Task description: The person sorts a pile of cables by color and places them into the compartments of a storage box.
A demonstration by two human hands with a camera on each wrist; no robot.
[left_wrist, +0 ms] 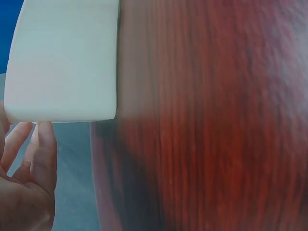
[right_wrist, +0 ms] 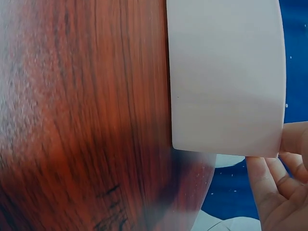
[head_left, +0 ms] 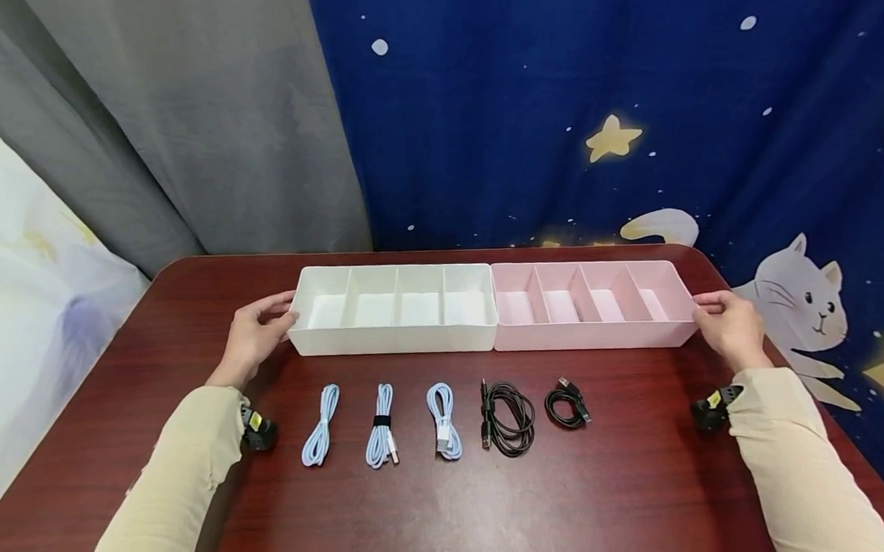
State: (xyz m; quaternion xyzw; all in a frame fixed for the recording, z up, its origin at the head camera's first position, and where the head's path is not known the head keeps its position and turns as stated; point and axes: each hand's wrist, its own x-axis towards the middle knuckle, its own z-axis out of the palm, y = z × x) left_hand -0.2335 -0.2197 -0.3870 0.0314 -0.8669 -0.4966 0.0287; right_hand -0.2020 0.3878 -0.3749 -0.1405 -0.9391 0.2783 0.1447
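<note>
A white divided storage box (head_left: 396, 341) and a pink divided storage box (head_left: 593, 336) stand end to end on the table, their inner ends touching. At the white box's outer end, my left hand (head_left: 255, 334) touches the wall with its fingertips; the left wrist view shows these fingers (left_wrist: 44, 154) fairly straight. My right hand (head_left: 731, 325) touches the pink box's outer end in the same way, fingers (right_wrist: 262, 178) extended. In front lie three light-blue bundled cables (head_left: 322, 426), (head_left: 380, 408), (head_left: 442, 402), a coiled black cable (head_left: 517, 429) and a smaller black cable (head_left: 567, 418).
The dark red wooden table (head_left: 477, 513) has rounded back corners. Behind it hang a grey curtain (head_left: 221, 122) and a blue curtain (head_left: 491, 131) with stars and a cat. White patterned cloth (head_left: 39, 294) hangs at the left. Each wrist wears a small black camera (head_left: 259, 430).
</note>
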